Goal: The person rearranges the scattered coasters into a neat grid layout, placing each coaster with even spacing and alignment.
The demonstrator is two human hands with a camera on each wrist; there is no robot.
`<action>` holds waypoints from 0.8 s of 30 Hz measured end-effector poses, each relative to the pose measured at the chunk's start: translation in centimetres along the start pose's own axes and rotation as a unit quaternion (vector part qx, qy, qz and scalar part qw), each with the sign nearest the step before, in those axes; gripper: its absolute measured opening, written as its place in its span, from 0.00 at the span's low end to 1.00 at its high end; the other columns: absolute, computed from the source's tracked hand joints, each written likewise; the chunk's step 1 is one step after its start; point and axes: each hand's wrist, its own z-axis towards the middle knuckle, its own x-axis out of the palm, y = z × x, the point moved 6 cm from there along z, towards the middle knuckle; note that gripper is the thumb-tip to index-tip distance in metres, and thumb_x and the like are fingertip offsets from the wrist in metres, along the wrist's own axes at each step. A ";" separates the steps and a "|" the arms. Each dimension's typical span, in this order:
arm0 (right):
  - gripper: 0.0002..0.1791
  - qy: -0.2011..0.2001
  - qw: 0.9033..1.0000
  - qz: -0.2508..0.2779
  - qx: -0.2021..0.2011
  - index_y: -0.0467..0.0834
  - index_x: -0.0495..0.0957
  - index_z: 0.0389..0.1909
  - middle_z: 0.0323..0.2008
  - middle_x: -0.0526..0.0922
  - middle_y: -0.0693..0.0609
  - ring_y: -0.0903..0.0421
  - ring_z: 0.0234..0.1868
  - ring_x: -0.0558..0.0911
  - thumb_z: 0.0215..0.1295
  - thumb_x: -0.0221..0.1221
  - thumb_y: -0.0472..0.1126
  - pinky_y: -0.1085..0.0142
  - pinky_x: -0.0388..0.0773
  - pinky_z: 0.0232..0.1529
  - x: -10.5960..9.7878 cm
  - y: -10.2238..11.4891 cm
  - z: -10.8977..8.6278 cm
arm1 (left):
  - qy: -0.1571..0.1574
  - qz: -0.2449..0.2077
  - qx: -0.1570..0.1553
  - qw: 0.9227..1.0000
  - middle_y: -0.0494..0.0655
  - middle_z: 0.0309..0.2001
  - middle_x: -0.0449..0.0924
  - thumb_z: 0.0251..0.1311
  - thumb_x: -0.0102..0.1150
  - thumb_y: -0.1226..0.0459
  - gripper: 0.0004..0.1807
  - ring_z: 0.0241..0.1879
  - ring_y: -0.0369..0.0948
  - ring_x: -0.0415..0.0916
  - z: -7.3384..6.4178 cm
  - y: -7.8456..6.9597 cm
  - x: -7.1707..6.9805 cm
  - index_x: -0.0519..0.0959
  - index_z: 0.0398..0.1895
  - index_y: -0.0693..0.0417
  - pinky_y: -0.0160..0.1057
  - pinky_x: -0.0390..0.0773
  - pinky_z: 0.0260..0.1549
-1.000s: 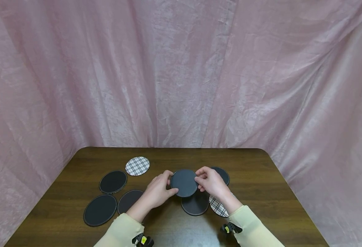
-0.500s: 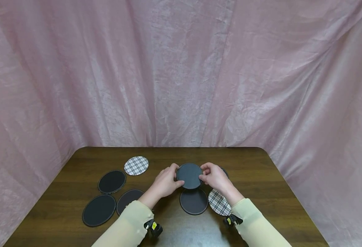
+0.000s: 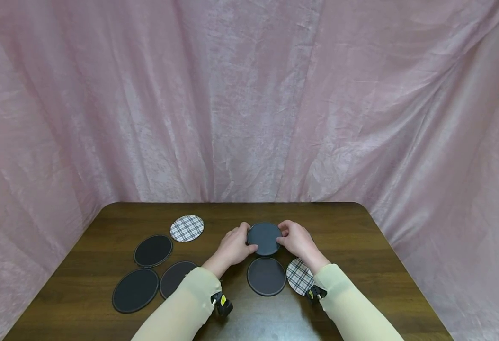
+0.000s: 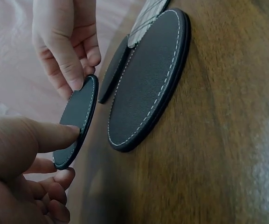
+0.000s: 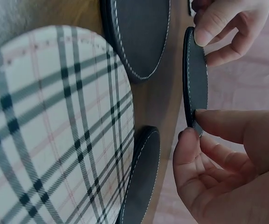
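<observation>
Between my two hands is a round black leather coaster (image 3: 264, 238) with pale edge stitching, held just off the wooden table. Its left rim is pinched by my left hand (image 3: 234, 247), thumb on the upper face. On the opposite rim my right hand (image 3: 296, 240) pinches with thumb and fingers. Nearer to me a dark coaster (image 3: 266, 276) lies flat, and beside it a white plaid coaster (image 3: 299, 277) is partly covered by the right wrist. Another dark coaster (image 5: 143, 179) shows in the right wrist view; in the head view the right hand hides it.
On the left of the table (image 3: 360, 284) lie a plaid coaster (image 3: 187, 228) and three dark ones: an upper one (image 3: 153, 250), a lower one (image 3: 136, 290) and one (image 3: 174, 277) partly behind the left sleeve. A pink curtain (image 3: 249, 104) hangs beyond the table's far edge.
Both hands have carried the held coaster away from me and slightly right, off the dark coaster it overlapped in view. The coasters on the table have stayed put.
</observation>
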 end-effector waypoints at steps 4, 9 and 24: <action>0.20 0.004 1.000 -0.018 -0.001 0.35 0.84 0.61 0.44 0.88 0.43 0.44 0.48 0.86 0.71 0.72 0.34 0.45 0.81 0.55 0.1 -0.1 0.5 | 0.008 0.008 -0.023 1.000 0.60 0.54 0.83 0.68 0.78 0.58 0.31 0.57 0.60 0.80 0.2 -0.4 0.1 0.74 0.66 0.61 0.60 0.78 0.58; 0.20 0.012 1.000 -0.025 -0.001 0.36 0.84 0.60 0.44 0.88 0.44 0.45 0.48 0.86 0.69 0.73 0.34 0.44 0.80 0.56 0.3 -0.3 0.9 | 0.003 0.017 -0.029 0.999 0.61 0.56 0.83 0.68 0.78 0.57 0.32 0.58 0.60 0.80 0.4 -0.3 0.2 0.73 0.67 0.60 0.59 0.78 0.58; 0.28 0.018 0.999 -0.040 -0.013 0.45 0.84 0.63 0.45 0.87 0.49 0.49 0.45 0.85 0.63 0.79 0.45 0.50 0.80 0.50 5.2 -8.2 7.1 | -0.007 0.026 -0.045 0.999 0.62 0.56 0.83 0.68 0.79 0.58 0.32 0.59 0.60 0.79 0.5 0.4 1.1 0.74 0.67 0.62 0.59 0.78 0.59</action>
